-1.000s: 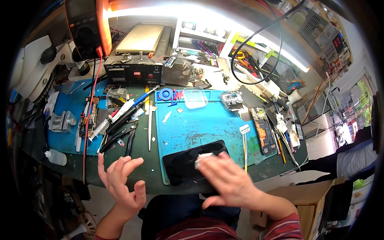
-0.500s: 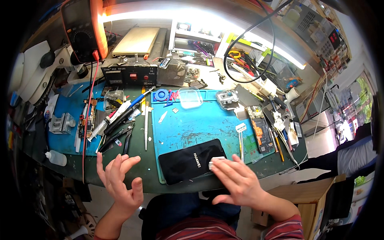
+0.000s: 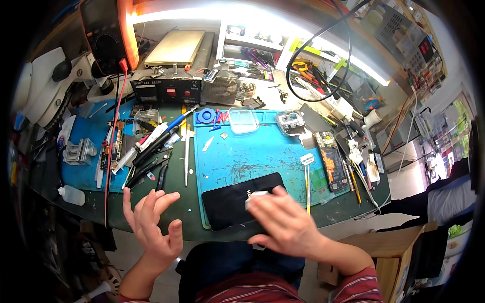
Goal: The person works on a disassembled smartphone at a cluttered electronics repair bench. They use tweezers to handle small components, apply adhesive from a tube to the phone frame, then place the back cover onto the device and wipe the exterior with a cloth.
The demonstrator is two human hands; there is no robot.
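A black smartphone (image 3: 227,207) lies screen-up and slightly slanted across the front edge of the blue work mat (image 3: 227,156). White lettering glows on its dark screen, partly covered by my right hand (image 3: 283,222). Under the fingertips of that hand is a small folded white wipe (image 3: 255,197), pressed on the screen near the middle; my palm hides part of it. My left hand (image 3: 154,222) hovers palm-up left of the phone, fingers spread and bent, touching nothing.
An opened phone (image 3: 331,161) with bare inner parts lies at the mat's right, beside a white-headed stick tool (image 3: 307,171). Pliers and tweezers (image 3: 151,156) crowd the left. A clear plastic box (image 3: 243,120) sits behind. A red cable (image 3: 113,151) crosses the bench's left.
My right hand has slid left over the phone's screen with the wipe, covering more of the lettering. My left hand stays nearly where it was. The whole view has shifted slightly.
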